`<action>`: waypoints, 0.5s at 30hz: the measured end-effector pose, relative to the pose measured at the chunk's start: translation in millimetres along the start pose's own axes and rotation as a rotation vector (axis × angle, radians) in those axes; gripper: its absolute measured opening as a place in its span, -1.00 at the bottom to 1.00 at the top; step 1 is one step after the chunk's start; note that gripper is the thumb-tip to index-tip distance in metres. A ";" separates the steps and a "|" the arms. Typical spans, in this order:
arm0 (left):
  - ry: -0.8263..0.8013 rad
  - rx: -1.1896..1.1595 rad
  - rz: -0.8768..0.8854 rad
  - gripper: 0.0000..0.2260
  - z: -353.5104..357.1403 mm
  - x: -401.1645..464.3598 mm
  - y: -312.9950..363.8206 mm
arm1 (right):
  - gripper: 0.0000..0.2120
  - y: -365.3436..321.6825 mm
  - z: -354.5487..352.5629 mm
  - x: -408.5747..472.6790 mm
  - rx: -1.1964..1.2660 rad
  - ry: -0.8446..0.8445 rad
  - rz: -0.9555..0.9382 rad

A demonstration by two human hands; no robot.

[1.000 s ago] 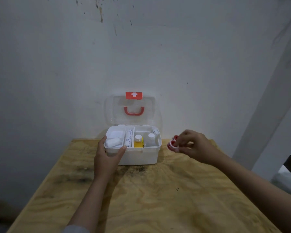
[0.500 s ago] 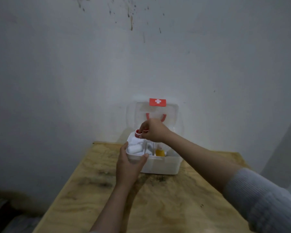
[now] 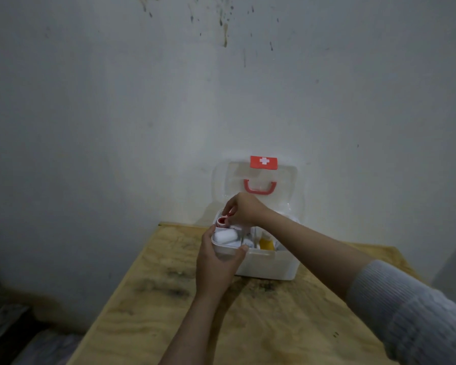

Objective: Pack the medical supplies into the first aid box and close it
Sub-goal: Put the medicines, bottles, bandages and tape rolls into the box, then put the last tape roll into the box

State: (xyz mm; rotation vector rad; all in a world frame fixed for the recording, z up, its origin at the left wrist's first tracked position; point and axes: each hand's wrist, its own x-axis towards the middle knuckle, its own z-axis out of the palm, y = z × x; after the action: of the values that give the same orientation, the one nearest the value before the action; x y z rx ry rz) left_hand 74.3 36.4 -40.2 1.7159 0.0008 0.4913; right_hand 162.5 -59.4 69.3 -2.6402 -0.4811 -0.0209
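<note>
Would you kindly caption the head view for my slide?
Right hand lowers a red-and-white roll into the open first aid box, steadied by the left hand.

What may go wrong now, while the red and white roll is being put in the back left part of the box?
The red and white roll sits at the rim of the first aid box, pinched by the right hand; released too early, it might fall outside. The compartment already holds a white roll, so it may stand too high for the open lid to shut. The left hand only steadies one corner.
</note>
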 end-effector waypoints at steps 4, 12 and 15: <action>-0.002 -0.017 -0.015 -0.33 -0.8 -0.6 0.0 | -0.82 1.5 -21.8 -21.0 -0.069 0.374 -0.245; -0.002 0.015 -0.031 -0.34 -1.1 0.4 3.6 | -0.49 42.8 -90.2 -18.7 -0.422 0.583 -0.032; -0.020 0.032 -0.043 -0.36 -1.7 0.8 4.9 | -0.55 51.3 -89.6 -21.8 -0.430 0.481 -0.034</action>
State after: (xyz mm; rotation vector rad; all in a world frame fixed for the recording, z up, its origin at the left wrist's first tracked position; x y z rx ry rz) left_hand 73.2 37.1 -35.1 1.7481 0.0308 0.4442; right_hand 165.2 -148.7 125.5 -2.8913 -0.3834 -0.8336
